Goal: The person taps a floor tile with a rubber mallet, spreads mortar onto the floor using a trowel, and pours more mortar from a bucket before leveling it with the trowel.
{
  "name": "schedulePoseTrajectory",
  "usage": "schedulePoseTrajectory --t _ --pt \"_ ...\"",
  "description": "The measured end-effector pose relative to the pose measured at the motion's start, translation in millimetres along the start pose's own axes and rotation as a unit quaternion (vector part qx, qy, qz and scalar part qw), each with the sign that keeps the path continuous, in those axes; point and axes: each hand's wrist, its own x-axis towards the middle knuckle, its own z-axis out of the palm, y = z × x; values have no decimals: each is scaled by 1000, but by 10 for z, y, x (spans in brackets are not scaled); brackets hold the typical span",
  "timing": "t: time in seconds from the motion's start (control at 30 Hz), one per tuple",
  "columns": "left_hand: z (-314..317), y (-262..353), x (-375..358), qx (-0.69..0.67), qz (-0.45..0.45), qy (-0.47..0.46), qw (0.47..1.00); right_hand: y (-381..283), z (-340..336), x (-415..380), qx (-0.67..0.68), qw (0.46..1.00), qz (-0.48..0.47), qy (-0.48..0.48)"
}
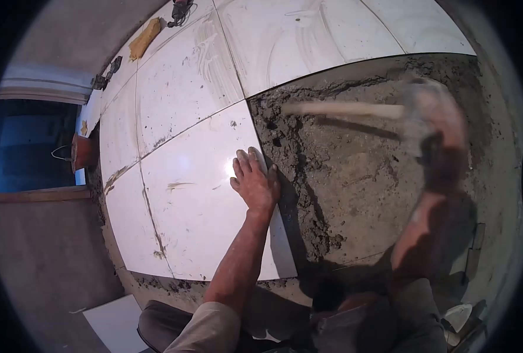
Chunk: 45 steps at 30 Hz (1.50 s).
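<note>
My left hand (257, 183) lies flat near the right edge of a large white floor tile (197, 194), fingers spread and thumb at the tile's edge. My right hand (447, 126), smeared by motion, is raised over the bare mortar bed on the right. It is closed around the head end of what looks like a mallet (344, 110), whose pale wooden handle points left. The mallet's head is blurred and partly covered by the hand. Below the handle, its shadow falls on the grey mortar (355, 165).
More white tiles (308, 35) cover the floor behind and to the left. A ridge of lumpy mortar (302, 194) runs along the tile edge. An orange bucket (84, 152) stands by the doorway. A yellow sponge (144, 39) lies far back, and a loose tile (117, 323) lies lower left.
</note>
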Motion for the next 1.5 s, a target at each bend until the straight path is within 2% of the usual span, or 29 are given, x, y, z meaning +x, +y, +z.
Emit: schedulePoseTrajectory --t 0.07,0.13,0.27,0.33,0.4,0.47,0.5,0.57,0.63,0.7,0.83,0.9,0.93,0.97,1.03,1.13,1.2,1.27,1.3,1.37,1.43,1.5 --pt "27 -27 -47 5 2 4 1000 569 625 267 -195 979 55 -35" --pt "46 -21 0 -1 0 14 1000 782 638 366 -119 991 -28 -56" --pt "15 36 30 7 -7 6 1000 762 533 202 -117 992 -31 -46" --pt "-54 27 -3 0 -10 -11 1000 493 417 44 -55 996 73 5" --pt "-87 29 18 -6 -8 -15 1000 233 198 -10 -17 998 21 52" --pt "-43 31 2 7 -7 -8 1000 85 -76 -23 -33 994 -38 94" --pt "-16 33 -2 7 -6 -11 1000 109 -59 -16 -35 994 -35 95" --pt "24 28 -10 16 -8 10 1000 222 90 49 -5 989 -142 29" --pt "17 27 -4 15 -11 7 1000 578 601 220 -227 973 -28 14" --pt "-26 53 63 12 -7 10 1000 818 738 265 -79 996 -24 -21" --pt "-60 63 44 -4 -1 -6 1000 819 655 159 -83 995 -56 -7" --pt "-65 12 -13 7 -7 -9 1000 662 519 71 -49 998 28 11" --pt "-84 2 -18 7 -4 -17 1000 513 429 -7 -56 997 25 44" --pt "-91 12 8 4 0 -22 1000 375 326 -41 -63 995 18 79" --pt "-63 30 26 4 -1 -12 1000 304 88 19 -65 989 -112 71" --pt "-14 6 5 8 -2 -2 1000 131 191 -37 -55 991 -86 87" --pt "-60 14 12 -1 -6 -20 1000 311 511 78 -25 999 23 -18" --pt "-98 25 0 1 -3 -23 1000 783 754 256 -120 990 -73 -19" --pt "-108 34 23 0 -5 -23 1000 785 760 277 -119 990 -79 -20" --pt "-107 17 -35 1 -13 -22 1000 838 726 201 -34 998 -28 -51" --pt "-108 100 56 -4 -3 -15 1000 876 665 175 -39 998 -37 -21" --pt "-138 105 34 11 -14 -49 999 871 588 53 -43 999 -32 -2"
